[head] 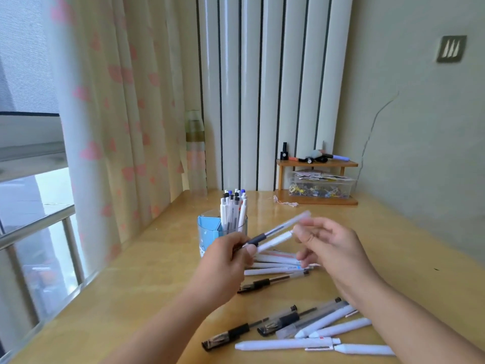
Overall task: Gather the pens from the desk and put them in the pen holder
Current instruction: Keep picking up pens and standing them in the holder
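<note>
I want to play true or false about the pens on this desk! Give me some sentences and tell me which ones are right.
1. The pen holder already has pens standing in it. True.
2. The left hand holds nothing. False: it grips two pens.
3. More pens lie on the desk near the person. True.
4. The pen holder lies tipped on its side. False: it stands upright.
5. The right hand touches the far ends of the held pens. True.

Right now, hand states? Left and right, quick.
Left hand: grips two pens above the desk.
Right hand: fingers loosely curled by the pens' far ends; whether it pinches them cannot be told.
</note>
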